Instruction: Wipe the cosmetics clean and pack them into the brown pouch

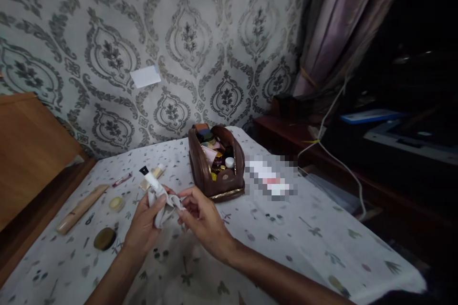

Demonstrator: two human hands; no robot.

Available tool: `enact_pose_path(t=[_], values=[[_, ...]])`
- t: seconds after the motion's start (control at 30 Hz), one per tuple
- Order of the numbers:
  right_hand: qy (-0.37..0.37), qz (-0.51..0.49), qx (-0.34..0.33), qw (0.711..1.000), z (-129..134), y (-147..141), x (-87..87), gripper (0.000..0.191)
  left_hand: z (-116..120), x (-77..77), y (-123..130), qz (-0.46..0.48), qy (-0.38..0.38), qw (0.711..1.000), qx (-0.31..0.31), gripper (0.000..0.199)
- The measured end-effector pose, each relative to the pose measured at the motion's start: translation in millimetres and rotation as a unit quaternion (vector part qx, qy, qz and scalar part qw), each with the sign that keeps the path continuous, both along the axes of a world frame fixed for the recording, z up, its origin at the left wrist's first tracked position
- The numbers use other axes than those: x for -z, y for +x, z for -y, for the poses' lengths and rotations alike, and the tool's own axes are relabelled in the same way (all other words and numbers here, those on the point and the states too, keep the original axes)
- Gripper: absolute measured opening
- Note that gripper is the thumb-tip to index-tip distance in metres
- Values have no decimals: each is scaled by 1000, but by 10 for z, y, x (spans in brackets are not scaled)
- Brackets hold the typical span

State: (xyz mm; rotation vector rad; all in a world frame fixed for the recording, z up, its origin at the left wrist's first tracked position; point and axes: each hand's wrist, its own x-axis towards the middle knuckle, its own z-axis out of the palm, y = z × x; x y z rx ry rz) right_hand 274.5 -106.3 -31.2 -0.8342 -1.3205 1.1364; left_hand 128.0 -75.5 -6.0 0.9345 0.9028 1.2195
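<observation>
A white tube (153, 182) with a black tip points up and to the left, wrapped at its lower part in a white cloth (163, 212). My left hand (143, 224) is closed around the tube and cloth, thumb on top. The fingers of my right hand (203, 217) pinch the cloth's right end. Just behind the hands lies a small beige item (156, 172), partly hidden. Beyond my right hand stands an open brown makeup bag (198, 171), filled with small jars, bottles and packets.
On the left of the patterned sheet (279, 257) lie a long beige tube (82, 209), a small pale-yellow jar (116, 203), a round dark lid (104, 238) and a slim pink tube (122, 180). A blurred-out white item (270, 178) is right of the bag. A white cable (354, 174) hangs at right.
</observation>
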Motion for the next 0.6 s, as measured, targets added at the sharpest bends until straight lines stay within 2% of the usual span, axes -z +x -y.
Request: enact_pose_path(t=[0.1, 0.17, 0.23, 0.33, 0.47, 0.6], values=[[81, 93, 46, 991, 45, 174, -101, 13, -32, -38, 148, 0, -3, 1000, -15, 46], [121, 119, 64, 983, 84, 260, -158, 12, -51, -49, 248, -21, 2, 999, -30, 47], [126, 117, 83, 982, 100, 319, -199, 14, -65, -52, 336, -55, 18, 997, -46, 48], [85, 81, 97, 988, 60, 379, -218, 24, -75, -56, 431, -143, 87, 985, -48, 44], [16, 14, 65, 998, -40, 419, -151, 28, -78, -68, 488, -294, 211, 931, -46, 36], [-39, -106, 14, 994, -77, 428, -65, 29, -96, -55, 524, -411, 280, 866, -54, 29]])
